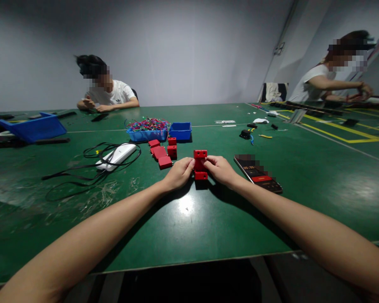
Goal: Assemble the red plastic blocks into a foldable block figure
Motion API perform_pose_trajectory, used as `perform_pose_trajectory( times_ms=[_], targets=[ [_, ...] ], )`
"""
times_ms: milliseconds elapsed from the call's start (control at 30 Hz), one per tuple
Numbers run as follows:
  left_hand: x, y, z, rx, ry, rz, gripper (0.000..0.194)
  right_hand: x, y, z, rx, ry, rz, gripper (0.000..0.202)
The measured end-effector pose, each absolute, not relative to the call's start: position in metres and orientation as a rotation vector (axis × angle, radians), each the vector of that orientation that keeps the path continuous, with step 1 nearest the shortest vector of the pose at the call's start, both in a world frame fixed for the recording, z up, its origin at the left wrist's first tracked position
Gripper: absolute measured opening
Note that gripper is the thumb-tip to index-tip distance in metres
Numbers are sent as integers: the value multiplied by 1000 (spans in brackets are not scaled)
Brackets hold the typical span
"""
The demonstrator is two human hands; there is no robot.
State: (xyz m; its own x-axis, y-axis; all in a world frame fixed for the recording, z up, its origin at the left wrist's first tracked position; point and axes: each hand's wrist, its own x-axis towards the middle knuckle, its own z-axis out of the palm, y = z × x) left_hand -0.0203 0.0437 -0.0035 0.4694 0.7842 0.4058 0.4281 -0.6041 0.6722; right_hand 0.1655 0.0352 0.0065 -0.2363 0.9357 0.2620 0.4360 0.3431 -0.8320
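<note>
Bare forearms (97,235) come in from both lower corners, low over the green table (189,227). Left hand (180,171): thumb and fingers pinched on the left side of a red piece (200,164). Right hand (220,169): same pinch, right side. Piece sits between the hands at mid-table, two round holes in its top part; a lower red part shows one hole. Whether the two parts join, cannot tell.

Right of the right hand, a phone (258,173), screen lit. Left of the left hand, a loose cluster of red blocks (159,153); further left, a white case (118,156), black cables (89,178) looped over and around it.

Beyond the blocks, a blue tray (148,135) heaped with thin coloured wires (149,125), a blue bin (180,134) just beside it. Far left, a larger blue bin (38,128), tilted. Far side: a person in white (118,93); another (314,81) at far right, arms extended. Pale wall (189,50) behind.
</note>
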Motion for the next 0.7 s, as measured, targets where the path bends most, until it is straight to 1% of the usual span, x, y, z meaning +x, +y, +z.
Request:
perform_pose_trajectory(
  times_ms=[333,533,700],
  targets=[
    [-20,46,-5,2247,1027,955,42,167,36,5,-1155,-1853,805,33],
    [-21,46,-5,2237,1025,957,42,167,37,3,-1145,-1854,799,40],
    [-21,45,-4,2243,1025,942,42,167,37,3,-1143,-1845,805,40]
  ],
)
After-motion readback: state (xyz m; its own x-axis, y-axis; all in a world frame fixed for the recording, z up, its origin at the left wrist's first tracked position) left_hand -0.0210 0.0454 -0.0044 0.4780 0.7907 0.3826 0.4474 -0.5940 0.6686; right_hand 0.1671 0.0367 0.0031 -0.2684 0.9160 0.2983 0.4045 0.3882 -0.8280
